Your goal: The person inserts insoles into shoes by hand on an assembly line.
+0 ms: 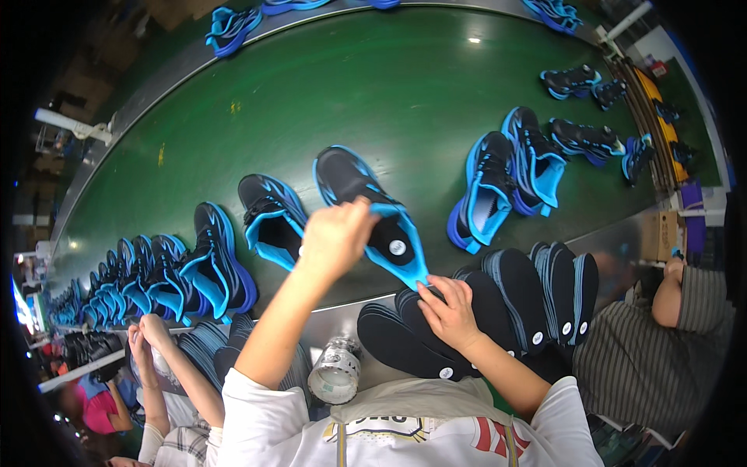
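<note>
A black and blue sneaker (342,177) lies in front of me on the green belt, its toe pointing away. Inside its bright blue lining shows a dark insole with a round white label. My left hand (336,240) is closed on the near-left side of its opening; the fingertips are partly hidden. My right hand (451,313) pinches the blue heel edge between thumb and fingers. Just left of it stands another sneaker (272,204), partly covered by my left hand. Beneath my right hand, black insoles (401,336) lie stacked along the belt's near edge.
More sneakers (212,257) line the belt (389,86) at left, and others (486,187) stand to the right. A patterned cup-like container (336,370) is close to my body. Further insole stacks (513,292) sit at right. A co-worker's hands (152,335) are at left; another person sits at right.
</note>
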### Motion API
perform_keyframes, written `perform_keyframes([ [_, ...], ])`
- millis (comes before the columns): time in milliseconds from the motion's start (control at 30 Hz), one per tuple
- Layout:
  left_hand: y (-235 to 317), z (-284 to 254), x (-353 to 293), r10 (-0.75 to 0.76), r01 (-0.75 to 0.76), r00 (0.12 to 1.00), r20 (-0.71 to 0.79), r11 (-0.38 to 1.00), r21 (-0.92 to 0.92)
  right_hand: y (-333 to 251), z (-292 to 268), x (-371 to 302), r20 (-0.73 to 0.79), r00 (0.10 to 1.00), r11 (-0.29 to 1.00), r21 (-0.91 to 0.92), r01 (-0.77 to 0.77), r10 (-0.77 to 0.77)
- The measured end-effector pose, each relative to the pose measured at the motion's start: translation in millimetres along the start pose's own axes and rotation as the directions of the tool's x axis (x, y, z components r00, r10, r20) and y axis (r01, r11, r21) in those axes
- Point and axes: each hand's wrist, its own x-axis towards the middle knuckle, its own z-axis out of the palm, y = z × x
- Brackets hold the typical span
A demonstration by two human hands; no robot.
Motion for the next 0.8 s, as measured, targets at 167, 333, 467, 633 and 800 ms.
perform_keyframes([
  [167, -41, 5, 15, -0.207, 0.208, 0.978, -0.026, 0.951, 0.229, 16, -32, -41, -0.131, 0.95, 0.954, -0.053, -0.294, 0.285],
  [333, 4, -8, 85, -0.143, 0.089, 0.986, 0.088, 0.891, 0.445, 71, -95, -117, -0.152, 0.825, 0.764, -0.316, -0.563, 0.545],
  [467, 53, 42, 120, 0.096, -0.131, 0.973, 0.211, 0.979, 0.155, 76, -114, -140, -0.115, 0.764, 0.739, -0.197, -0.644, 0.635],
  [633, 72, 129, 118, 0.25, -0.251, 0.888, 0.387, 0.967, -0.049, 72, -128, -146, -0.076, 0.78, 0.773, -0.104, -0.626, 0.621],
  [800, 54, 127, 111, -0.12, 0.14, 0.987, 0.103, 0.966, -0.218, 66, -147, -144, -0.22, 0.656, 0.692, 0.202, -0.693, 0.722],
])
